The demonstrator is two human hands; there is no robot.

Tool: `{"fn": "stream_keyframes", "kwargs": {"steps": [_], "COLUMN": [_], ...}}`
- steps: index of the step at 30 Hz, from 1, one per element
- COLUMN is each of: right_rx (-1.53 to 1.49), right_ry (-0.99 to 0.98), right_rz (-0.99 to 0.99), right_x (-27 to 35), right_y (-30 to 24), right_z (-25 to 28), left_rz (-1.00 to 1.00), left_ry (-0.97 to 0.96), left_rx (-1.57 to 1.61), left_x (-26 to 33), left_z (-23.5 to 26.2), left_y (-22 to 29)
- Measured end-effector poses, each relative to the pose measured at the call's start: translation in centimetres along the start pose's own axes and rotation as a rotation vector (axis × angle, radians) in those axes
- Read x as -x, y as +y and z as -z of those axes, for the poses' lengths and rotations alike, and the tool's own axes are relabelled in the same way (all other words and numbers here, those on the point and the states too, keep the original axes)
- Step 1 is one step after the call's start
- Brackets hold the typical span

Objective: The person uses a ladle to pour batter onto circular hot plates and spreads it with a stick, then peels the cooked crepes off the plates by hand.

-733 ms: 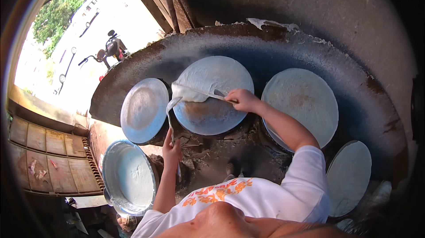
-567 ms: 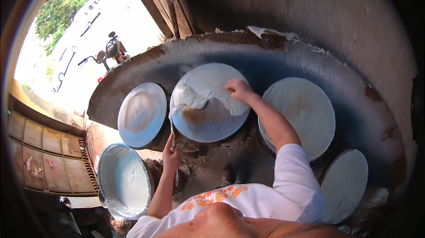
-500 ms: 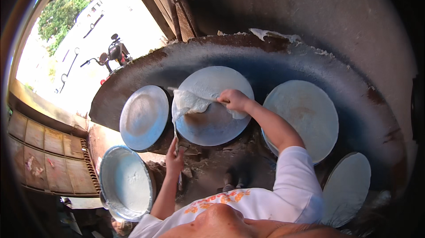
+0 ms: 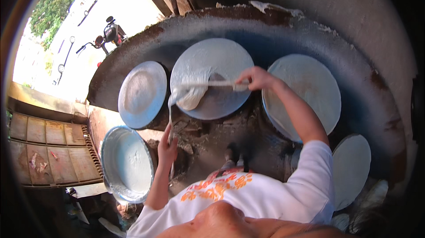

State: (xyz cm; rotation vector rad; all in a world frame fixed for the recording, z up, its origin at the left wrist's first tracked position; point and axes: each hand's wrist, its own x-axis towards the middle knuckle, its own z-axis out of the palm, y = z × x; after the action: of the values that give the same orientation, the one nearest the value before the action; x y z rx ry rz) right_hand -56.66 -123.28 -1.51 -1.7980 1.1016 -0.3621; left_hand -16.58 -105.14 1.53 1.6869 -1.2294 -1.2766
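Observation:
White batter spreads over the far part of a round griddle, with a thick fold of batter at its left near side. Across this griddle lies a pale flat stick, gripped at its right end by my right hand. The stick's left end meets the batter-coated head of a long-handled tool. My left hand is closed round that handle, just in front of the griddle. Batter hides the shape of the tool's head. Bare dark metal shows on the griddle's near right part.
A second griddle stands at the left; a batter-covered one is at the right. Near left is a deep basin holding white batter. A pale round disc leans at the near right. A curved wall rises behind.
The right hand has moved rightward, and its stick now lies level across the griddle. The batter fold has come nearer, baring metal at the right. My view has tilted downward.

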Motion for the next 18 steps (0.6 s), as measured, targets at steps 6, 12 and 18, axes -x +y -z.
{"fn": "stream_keyframes", "kwargs": {"steps": [6, 12, 18], "right_rx": [0.134, 0.200, -0.593], "right_ry": [0.158, 0.488, 0.863], "right_rz": [0.380, 0.394, 0.141], "right_x": [0.1, 3.7, 8.6], "right_y": [-2.1, -0.8, -5.8], "right_z": [-4.9, -9.3, -23.8], "left_rz": [-0.237, -0.121, -0.215], "left_ry": [0.055, -0.116, -0.249], "left_rx": [-0.168, -0.143, 0.386], "left_x": [-0.5, -1.7, -0.8], "left_z": [0.6, -1.2, 6.4], "left_y": [-5.7, -2.8, 4.7]}}
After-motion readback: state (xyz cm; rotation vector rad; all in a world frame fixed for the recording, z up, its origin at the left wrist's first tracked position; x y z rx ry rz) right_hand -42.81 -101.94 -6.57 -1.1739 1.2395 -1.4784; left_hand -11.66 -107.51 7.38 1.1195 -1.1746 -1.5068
